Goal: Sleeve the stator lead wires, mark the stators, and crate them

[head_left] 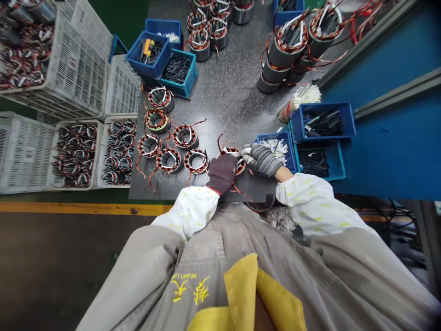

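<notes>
A wound stator ring (231,151) with copper coils and red leads lies at the near edge of the grey workbench (223,92). My left hand (221,174), in a dark glove, is closed over its near side. My right hand (259,158), in a grey striped glove, pinches at the ring's right rim with fingers together; what it pinches is too small to make out. Several more stator rings (167,138) lie in a cluster to the left on the bench.
Blue bins (322,122) with black and white parts stand to the right, more blue bins (161,50) at the back left. Stacked stators (292,50) fill the back right. White crates (76,151) of stators stand left of the bench. A yellow floor line (69,208) runs below.
</notes>
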The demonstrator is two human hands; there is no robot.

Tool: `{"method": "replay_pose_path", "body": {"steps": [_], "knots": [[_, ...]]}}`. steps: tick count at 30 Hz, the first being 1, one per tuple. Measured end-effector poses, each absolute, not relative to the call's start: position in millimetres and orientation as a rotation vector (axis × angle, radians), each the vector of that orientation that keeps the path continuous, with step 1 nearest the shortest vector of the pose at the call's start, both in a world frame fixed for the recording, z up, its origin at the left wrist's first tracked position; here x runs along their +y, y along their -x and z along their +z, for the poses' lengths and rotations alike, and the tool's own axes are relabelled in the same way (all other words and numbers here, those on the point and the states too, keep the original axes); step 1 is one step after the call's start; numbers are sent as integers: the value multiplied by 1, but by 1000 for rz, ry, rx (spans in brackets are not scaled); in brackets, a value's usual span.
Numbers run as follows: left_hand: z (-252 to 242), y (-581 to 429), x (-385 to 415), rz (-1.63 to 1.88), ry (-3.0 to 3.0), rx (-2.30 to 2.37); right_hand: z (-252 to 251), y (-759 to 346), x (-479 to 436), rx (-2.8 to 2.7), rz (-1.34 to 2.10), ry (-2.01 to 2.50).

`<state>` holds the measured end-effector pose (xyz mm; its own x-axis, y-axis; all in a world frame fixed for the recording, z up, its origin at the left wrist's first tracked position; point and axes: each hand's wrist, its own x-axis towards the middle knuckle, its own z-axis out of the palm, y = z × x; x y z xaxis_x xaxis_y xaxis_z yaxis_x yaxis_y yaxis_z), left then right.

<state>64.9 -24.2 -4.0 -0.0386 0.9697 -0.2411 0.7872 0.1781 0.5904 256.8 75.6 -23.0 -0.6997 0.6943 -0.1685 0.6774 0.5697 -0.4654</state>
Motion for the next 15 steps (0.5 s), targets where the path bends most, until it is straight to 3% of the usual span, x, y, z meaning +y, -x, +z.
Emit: {"method": "replay_pose_path", "body": {"steps": [6,11,15], "knots": [[-31,-38,-42,875,-826,1800,0,-236,55,-3027,651,998],[-25,-36,-41,995,-831,1752,0,-196,51,-3159,692,1108],[-26,-16,-46,1032,-954,1848,-22,-199,25,-2871,746,1160]]}}
